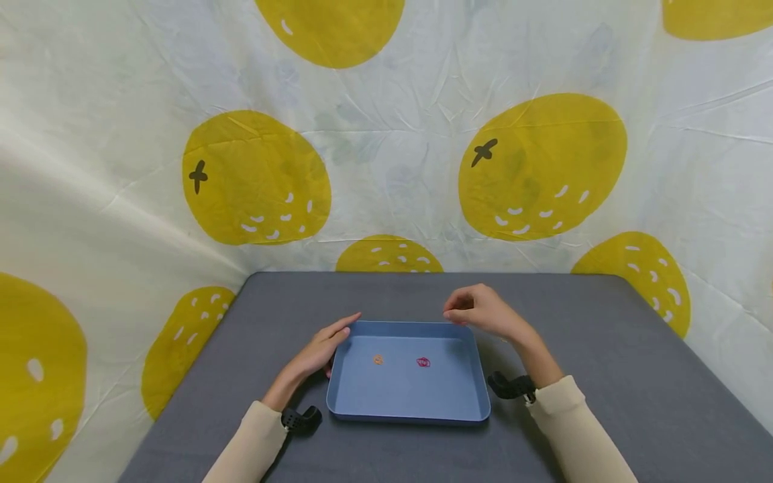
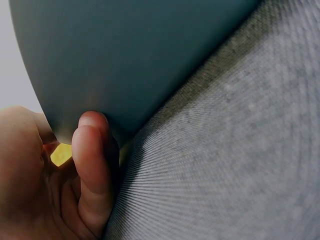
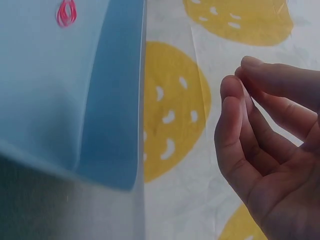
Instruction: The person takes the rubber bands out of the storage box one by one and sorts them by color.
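A shallow blue tray (image 1: 410, 402) lies on the grey table between both hands. On its floor, a small orange looped band (image 1: 378, 359) sits left of a tangle of thin red loops (image 1: 423, 362). My left hand (image 1: 319, 350) holds the tray's left side near the far corner, thumb along the rim; in the left wrist view its curled fingers (image 2: 92, 160) press the outer wall. Above the tray's far right corner is my right hand (image 1: 483, 312). Its thumb and fingertips are drawn together, and nothing shows between them in the right wrist view.
The grey tabletop (image 1: 604, 349) extends around the tray on all sides. Behind it hangs a white cloth (image 1: 392, 174) printed with big yellow fruits. A black wrist strap (image 1: 512, 387) is on the right arm, another black strap (image 1: 302, 420) on the left.
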Available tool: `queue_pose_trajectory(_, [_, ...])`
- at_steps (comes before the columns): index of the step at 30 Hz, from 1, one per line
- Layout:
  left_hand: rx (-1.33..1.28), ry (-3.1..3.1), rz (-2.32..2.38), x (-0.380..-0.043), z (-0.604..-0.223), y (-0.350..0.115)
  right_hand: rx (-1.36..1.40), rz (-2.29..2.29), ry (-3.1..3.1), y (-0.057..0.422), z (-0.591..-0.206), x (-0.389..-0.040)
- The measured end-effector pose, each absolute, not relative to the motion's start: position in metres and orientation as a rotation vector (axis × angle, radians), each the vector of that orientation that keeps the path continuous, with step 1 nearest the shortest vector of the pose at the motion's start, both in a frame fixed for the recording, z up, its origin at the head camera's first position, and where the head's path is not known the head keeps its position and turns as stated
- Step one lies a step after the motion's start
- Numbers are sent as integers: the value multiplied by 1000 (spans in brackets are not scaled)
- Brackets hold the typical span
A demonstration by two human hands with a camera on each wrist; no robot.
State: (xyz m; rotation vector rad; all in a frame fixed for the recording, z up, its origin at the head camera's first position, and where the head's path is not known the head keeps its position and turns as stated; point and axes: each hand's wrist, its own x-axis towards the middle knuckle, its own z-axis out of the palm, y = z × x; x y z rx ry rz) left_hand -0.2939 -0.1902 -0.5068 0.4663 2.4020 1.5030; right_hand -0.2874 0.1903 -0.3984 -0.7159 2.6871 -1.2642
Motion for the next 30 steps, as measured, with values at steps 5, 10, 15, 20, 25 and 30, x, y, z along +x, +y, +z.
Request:
queue_pose_trajectory(5, [456,2407,1501,-294,-507,-190,-759,-1265,2664,179,-397,-290])
queue_pose_trajectory(10, [469,2401,1507,-294,-507,-190,-812,-1271,2632,170,-399,-292])
queue_pose_trajectory(15, [472,2403,1505,-295,-508,-190,-821,-1267,2622,164,-401,-292])
queue_pose_trajectory(20, [477,2393,1511,-295,-509,-191,-819,-1246,2621,158,-403,-291])
queue_pose_trajectory(25, [486,2397,1508,-295,-509,-191,-838,-1227,2604,154,-408,-293])
queue_pose_trajectory(30, [483,2397,1509,-294,-509,-190,-832,-1198,2596,152,-412,-294])
